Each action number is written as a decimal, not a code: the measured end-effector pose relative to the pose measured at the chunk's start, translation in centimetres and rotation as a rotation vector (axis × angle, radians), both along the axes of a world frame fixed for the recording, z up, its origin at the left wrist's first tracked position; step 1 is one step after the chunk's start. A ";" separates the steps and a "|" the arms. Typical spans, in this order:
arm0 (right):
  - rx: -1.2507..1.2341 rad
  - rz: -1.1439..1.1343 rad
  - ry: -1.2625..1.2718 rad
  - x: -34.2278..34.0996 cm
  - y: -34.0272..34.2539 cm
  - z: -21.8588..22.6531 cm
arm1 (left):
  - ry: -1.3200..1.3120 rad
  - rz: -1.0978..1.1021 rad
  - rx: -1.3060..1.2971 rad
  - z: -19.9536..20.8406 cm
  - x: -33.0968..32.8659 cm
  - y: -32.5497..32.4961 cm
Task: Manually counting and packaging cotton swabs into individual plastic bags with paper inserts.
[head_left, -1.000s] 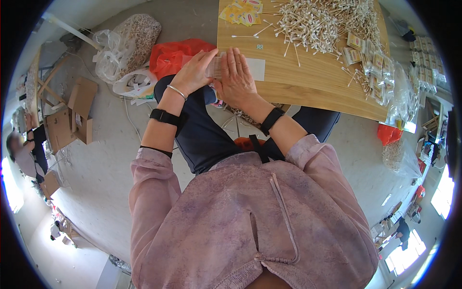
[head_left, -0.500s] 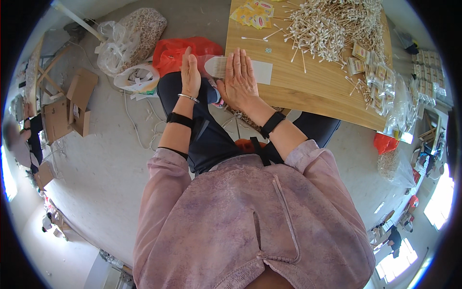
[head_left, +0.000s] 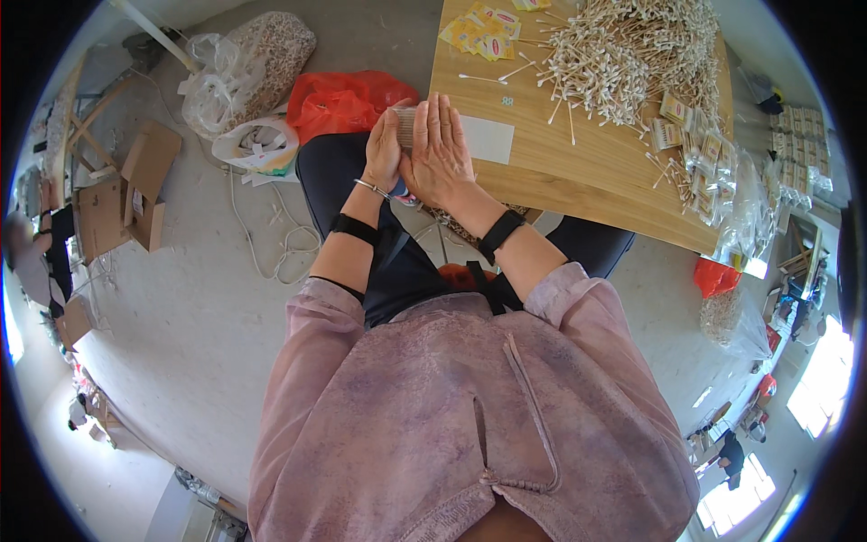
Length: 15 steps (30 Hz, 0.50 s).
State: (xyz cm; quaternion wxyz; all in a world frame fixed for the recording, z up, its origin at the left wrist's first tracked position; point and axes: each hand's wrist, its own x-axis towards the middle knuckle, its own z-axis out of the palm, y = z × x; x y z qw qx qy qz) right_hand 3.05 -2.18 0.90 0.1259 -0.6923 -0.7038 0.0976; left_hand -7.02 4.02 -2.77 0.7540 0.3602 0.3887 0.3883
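Near the table's left edge, a row of pale cotton swabs lies pressed between my two palms. My left hand closes on its left side, fingers together and pointing away from me. On the right side my right hand lies against it, its fingers long and straight. A white card on the table sticks out beside my right hand. The lower end of the swabs is hidden by my hands, and whether a clear bag is around them cannot be made out.
On the wooden table are a big heap of loose cotton swabs, yellow printed packets and packed swab bags. A red plastic bag, a white bag and a filled clear sack lie left of my knee.
My left hand has moved right and come up against the swabs, which were spread as a wider row beside my right hand. The right hand has hardly moved.
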 end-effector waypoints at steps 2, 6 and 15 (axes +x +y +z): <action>-0.005 -0.006 0.020 -0.2 0.1 0.0 | -0.009 -0.003 -0.008 0.0 -0.2 0.1; -0.008 -0.019 0.041 0.0 0.1 -0.3 | 0.049 -0.044 -0.021 0.1 -0.2 0.2; 0.012 -0.058 0.113 -0.3 0.3 -0.4 | 0.171 -0.089 0.027 0.3 -0.5 1.4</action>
